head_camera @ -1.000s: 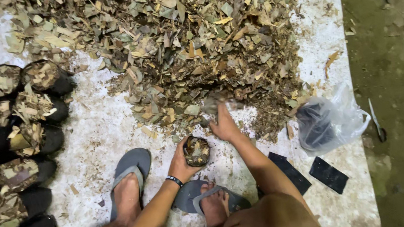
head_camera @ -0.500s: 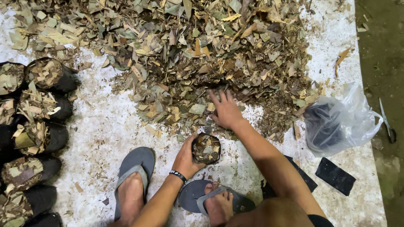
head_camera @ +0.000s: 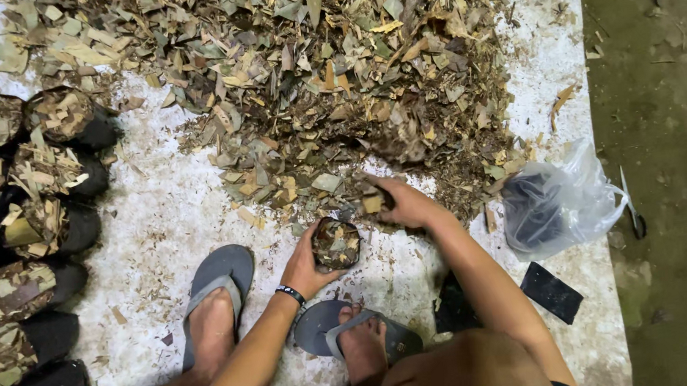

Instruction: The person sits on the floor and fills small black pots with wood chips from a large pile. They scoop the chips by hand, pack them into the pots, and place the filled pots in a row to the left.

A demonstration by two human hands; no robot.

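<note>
In left hand [head_camera: 304, 265]: small black bag [head_camera: 336, 243] (leaf-filled); right hand [head_camera: 408, 203] on leaf pile [head_camera: 323, 76].

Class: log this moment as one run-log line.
left hand: holds small bag | right hand: grabbing leaves at pile edge | filled bags: rowed at left

A white sheet [head_camera: 150, 213], speckled with fine debris, covers the floor. A large pile of dry chopped leaves [head_camera: 323, 76] occupies its upper half. Filled black bags [head_camera: 44, 173] stand in rows along the left edge, each topped with leaf pieces. A clear plastic bag [head_camera: 562, 204] lies at the right edge. Flat black bags [head_camera: 551, 292] lie near it. Bare ground [head_camera: 683, 183] borders the sheet on the right.
</note>
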